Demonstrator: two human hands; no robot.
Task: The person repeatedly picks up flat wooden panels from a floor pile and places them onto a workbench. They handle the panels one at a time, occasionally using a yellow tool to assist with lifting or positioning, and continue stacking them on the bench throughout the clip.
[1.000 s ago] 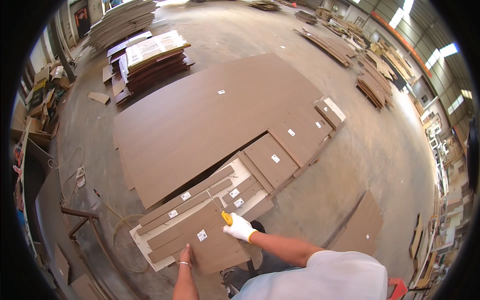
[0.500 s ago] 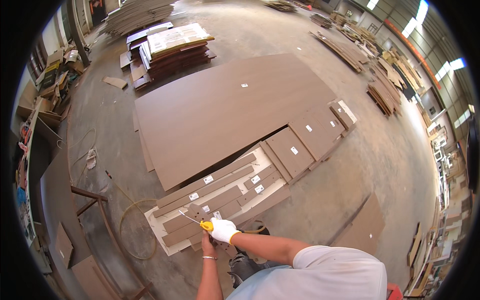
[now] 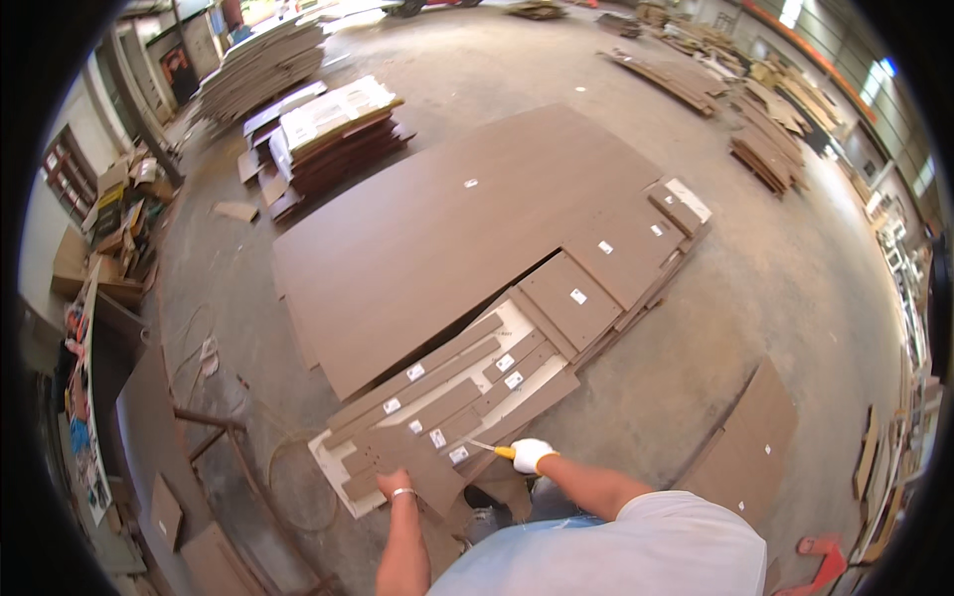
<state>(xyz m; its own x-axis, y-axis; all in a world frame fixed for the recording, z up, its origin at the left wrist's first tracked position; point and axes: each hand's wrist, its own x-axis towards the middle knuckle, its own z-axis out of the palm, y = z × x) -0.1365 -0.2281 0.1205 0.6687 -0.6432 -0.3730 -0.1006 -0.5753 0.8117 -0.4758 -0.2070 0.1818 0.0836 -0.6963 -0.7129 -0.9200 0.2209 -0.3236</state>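
Note:
My bare left hand (image 3: 395, 484), with a bracelet at the wrist, is closed on the near edge of a brown panel (image 3: 422, 472) that has several small holes near its left end. The panel lies over the near-left end of the stacked boards. My right hand (image 3: 535, 456), in a white glove, grips a yellow-handled screwdriver (image 3: 505, 452). Its thin metal shaft points left, toward the panel. Beyond both hands, narrow brown strips (image 3: 462, 366) with white labels rest on a white board (image 3: 517, 320).
A large brown sheet (image 3: 437, 238) lies beyond the strips, with smaller boards (image 3: 568, 298) to its right. At the left stands a brown metal frame (image 3: 248, 487), near a hose (image 3: 273, 467) on the floor. More panels (image 3: 735, 447) lie at the right. A board stack (image 3: 343, 129) stands farther back.
My right hand has moved right with the screwdriver, away from my left hand. The holed panel now shows broad side up across the strips. The whole view has shifted slightly.

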